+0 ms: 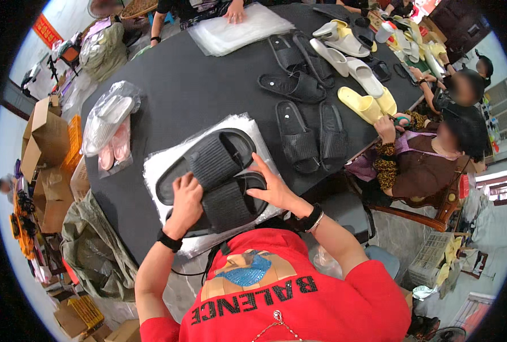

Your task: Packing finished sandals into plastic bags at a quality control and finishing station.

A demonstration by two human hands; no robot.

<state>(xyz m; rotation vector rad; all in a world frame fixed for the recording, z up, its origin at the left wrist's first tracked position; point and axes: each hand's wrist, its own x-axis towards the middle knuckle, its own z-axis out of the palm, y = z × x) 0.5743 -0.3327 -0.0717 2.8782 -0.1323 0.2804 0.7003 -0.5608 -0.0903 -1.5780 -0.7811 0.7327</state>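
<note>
A pair of black ribbed slide slippers, an upper one (216,158) and a lower one (229,206), lies side by side on a stack of clear plastic bags (252,130) at the table's near edge. My left hand (186,204) has its fingers curled over the inner edges of the pair, gripping it near the straps. At the slippers' right ends is my right hand (276,189). Its thumb and forefinger are spread apart, close against the two ends, and its other fingers are partly hidden.
Bagged white slippers (111,119) and pink slippers (117,148) lie left on the dark table (162,94). Several black slippers (296,134) and yellow slippers (359,105) are to the right, near a seated person (421,159). Another person's hand rests on plastic sheets (230,31) at the far side.
</note>
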